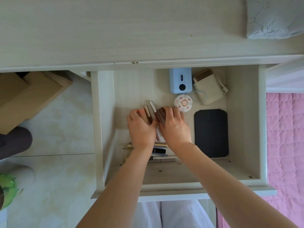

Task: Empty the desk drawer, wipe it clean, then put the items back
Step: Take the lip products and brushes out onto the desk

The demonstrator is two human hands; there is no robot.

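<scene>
Pale wood drawer [243, 112] was pulled out under the desk top [115, 30], items inside. Both hands were down on the drawer floor, side by side. Left hand [141, 127] and right hand [174, 125] were closed from either side around a bunch of lip gloss tubes [154, 113], fingers curled on them, tube caps sticking out past the fingertips toward the back of the drawer.

Positions relative to the drawer:
- Blue power bank [181, 80] at the back wall, about mid-width.
- Beige power bank [208, 87] just beside it toward the right wall, white cable [221, 81] looped round it.
- Round floral compact [183, 102] in front of the blue unit, just beside the right hand's fingers; couldn't tell if touching.
- Black tablet case [211, 133] flat on the floor near the right wall, toward the front.
- More cosmetic tubes [161, 151] lying crosswise near the front, partly hidden under the wrists.

Outside the drawer: folded pale cloth [271, 18] on the desk top, far right corner. Pink quilt [286, 137] right of the drawer.
</scene>
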